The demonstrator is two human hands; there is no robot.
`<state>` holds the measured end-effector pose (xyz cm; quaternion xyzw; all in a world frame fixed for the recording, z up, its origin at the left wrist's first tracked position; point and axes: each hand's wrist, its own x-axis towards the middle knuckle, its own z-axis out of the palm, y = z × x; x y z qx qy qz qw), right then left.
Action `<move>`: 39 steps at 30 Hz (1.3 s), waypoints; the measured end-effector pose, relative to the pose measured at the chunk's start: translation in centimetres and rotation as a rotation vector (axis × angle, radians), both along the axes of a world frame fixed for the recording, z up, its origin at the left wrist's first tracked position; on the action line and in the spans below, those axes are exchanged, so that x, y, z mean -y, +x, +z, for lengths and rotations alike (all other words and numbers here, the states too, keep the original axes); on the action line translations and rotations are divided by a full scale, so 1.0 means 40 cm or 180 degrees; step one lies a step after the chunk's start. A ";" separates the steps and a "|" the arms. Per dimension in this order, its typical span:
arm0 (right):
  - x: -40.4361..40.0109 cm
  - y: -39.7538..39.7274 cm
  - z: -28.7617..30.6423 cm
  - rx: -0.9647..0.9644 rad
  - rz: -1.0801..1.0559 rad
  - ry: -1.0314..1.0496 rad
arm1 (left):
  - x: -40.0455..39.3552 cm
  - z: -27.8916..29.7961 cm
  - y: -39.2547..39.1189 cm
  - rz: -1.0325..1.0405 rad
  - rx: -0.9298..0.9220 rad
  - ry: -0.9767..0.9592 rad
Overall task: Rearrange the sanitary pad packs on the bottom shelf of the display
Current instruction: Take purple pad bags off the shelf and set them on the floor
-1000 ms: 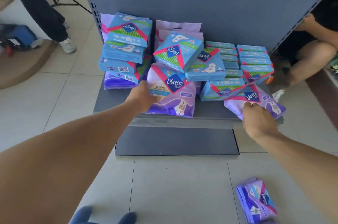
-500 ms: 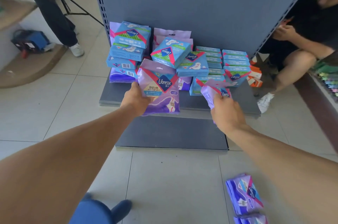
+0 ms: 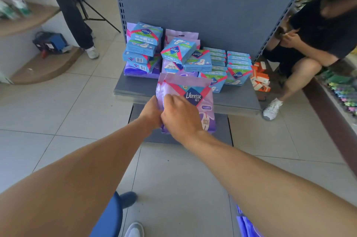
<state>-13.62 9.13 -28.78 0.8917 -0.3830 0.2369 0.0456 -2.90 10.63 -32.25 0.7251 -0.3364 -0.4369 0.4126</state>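
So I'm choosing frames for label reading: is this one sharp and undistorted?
Head view: the logo on the purple pack held in both hands reads clearly; the seated person at right is smeared; the wide lens bows the shelf upright and stretches both forearms.

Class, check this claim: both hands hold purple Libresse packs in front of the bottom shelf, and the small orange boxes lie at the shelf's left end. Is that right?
Not quite. The head view shows the orange boxes at the right end of the bottom shelf, not the left. The rest stands: the left hand and right hand hold the purple Libresse packs in front of it.
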 end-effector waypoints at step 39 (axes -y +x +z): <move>-0.079 -0.739 -0.351 0.2635 -0.2320 0.2804 | 0.144 -0.160 -0.492 -0.4680 0.1366 0.1006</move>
